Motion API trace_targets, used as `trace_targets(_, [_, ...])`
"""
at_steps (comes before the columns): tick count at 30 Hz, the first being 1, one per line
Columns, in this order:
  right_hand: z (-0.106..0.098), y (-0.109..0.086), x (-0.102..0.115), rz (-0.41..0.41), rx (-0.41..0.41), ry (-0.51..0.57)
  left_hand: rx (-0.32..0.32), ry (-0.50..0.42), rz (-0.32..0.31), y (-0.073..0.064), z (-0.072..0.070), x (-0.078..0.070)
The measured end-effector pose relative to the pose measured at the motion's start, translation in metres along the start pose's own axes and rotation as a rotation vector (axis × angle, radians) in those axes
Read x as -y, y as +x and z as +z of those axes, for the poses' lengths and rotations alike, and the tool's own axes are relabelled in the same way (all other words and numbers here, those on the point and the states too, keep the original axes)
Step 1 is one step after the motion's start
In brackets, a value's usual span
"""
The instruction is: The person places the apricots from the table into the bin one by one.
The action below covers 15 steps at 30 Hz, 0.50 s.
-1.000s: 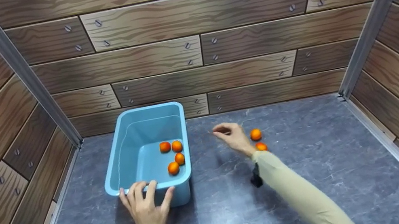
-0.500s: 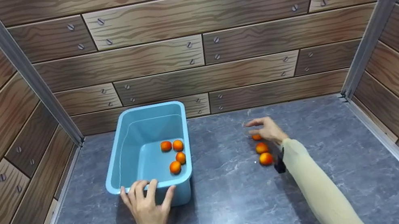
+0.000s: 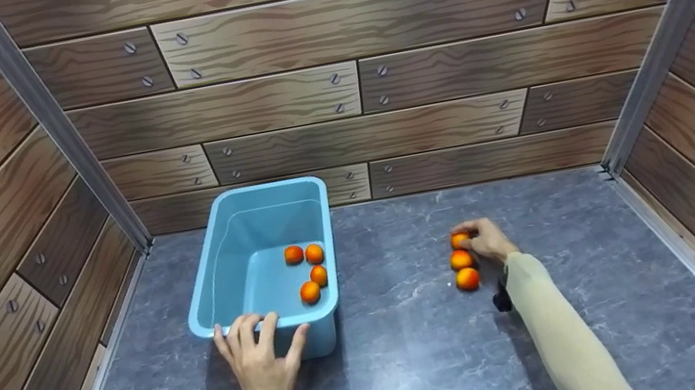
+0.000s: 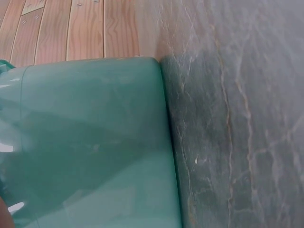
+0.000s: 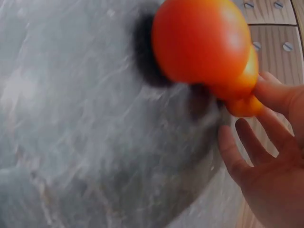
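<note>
In the head view a blue plastic tub (image 3: 198, 321) stands on the left, with several small oranges (image 3: 310, 292) on its floor along the right side. My left hand (image 3: 260, 371) holds the tub's near rim, fingertips hooked over the edge and thumb spread against the outside. The tub's outer wall (image 4: 95, 142) fills much of the left wrist view. Right of the tub, three oranges stand in a row. My right hand (image 3: 490, 241) has its thumb and index finger around the farthest orange (image 3: 460, 241); the middle orange (image 3: 461, 260) and nearest orange (image 3: 467, 279) lie beside it.
A grey marbled tabletop (image 3: 411, 355) lies under everything. Wood-patterned walls (image 3: 274, 101) enclose it at the back and both sides, with metal strips (image 3: 654, 26) at the corners. The tub's far end stands close to the back wall.
My right hand has moved from beside the tub rightward and down to the farthest orange in the row. The left hand stays at the rim, and the view has shifted slightly.
</note>
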State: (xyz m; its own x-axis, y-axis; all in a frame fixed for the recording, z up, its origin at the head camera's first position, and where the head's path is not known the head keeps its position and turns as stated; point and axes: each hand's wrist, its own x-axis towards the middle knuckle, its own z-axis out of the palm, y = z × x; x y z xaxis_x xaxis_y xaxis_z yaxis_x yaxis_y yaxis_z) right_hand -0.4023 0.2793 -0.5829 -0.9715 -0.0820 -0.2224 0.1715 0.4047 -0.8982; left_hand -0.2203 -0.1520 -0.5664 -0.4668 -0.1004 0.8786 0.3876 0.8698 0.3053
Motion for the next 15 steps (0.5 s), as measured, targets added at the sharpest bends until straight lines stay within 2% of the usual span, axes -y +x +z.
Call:
trace_targets(4, [-0.004, 0.001, -0.007, -0.054, -0.036, -0.097, -0.001, -0.004, -0.004, 0.000, 0.000, 0.000])
trace_targets(10, [-0.004, 0.001, -0.011, -0.028, -0.057, -0.059, 0.002, 0.007, -0.004, -0.001, 0.000, 0.001])
trace_targets(15, [-0.005, 0.000, -0.012, 0.001, -0.116, -0.025, 0.017, 0.023, -0.007, -0.002, 0.000, 0.001])
